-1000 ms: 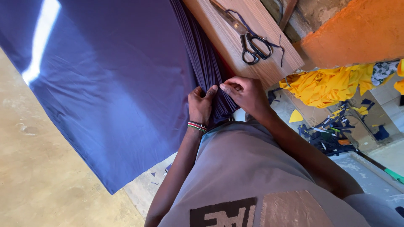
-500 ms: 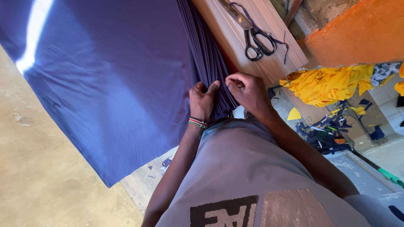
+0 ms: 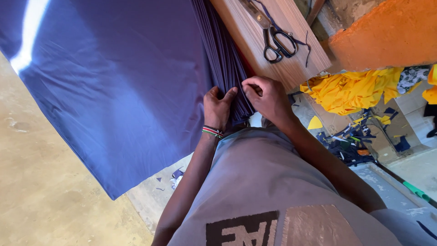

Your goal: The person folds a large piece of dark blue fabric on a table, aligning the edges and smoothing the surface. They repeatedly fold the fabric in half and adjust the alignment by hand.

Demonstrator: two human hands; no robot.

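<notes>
**Inspector:** At the near corner of the stacked purple-blue fabric layers (image 3: pixel 223 59), both of your hands are on the cloth. Your left hand (image 3: pixel 217 108) lies flat on the top sheet, thumb stretched toward the folded edge, with a striped beaded wristband (image 3: pixel 212 132) just behind it.

**Operator:** And my right?

**Inspector:** Your right hand (image 3: pixel 266 95) is curled, fingertips pinched closed on the edge of the layers, just beside your left thumb. Your left is pressing rather than clamping; its fingers are partly closed on the cloth.

**Operator:** Where does the cloth run from there?

**Inspector:** Away from your grip and to its left, the wide purple-blue sheet (image 3: pixel 114 91) spreads out and hangs over the sandy floor (image 3: pixel 41 191). The pleated stack rises straight ahead of your fingers.

**Operator:** What sits beyond my right hand?

**Inspector:** A pale wooden board (image 3: pixel 273 41), touching the stack's far side, with black-handled metal scissors (image 3: pixel 273 36) lying on it, well ahead of your knuckles. Further right of your grip, a heap of crumpled yellow fabric (image 3: pixel 350 91) lies below an orange wall (image 3: pixel 387 32).
</notes>
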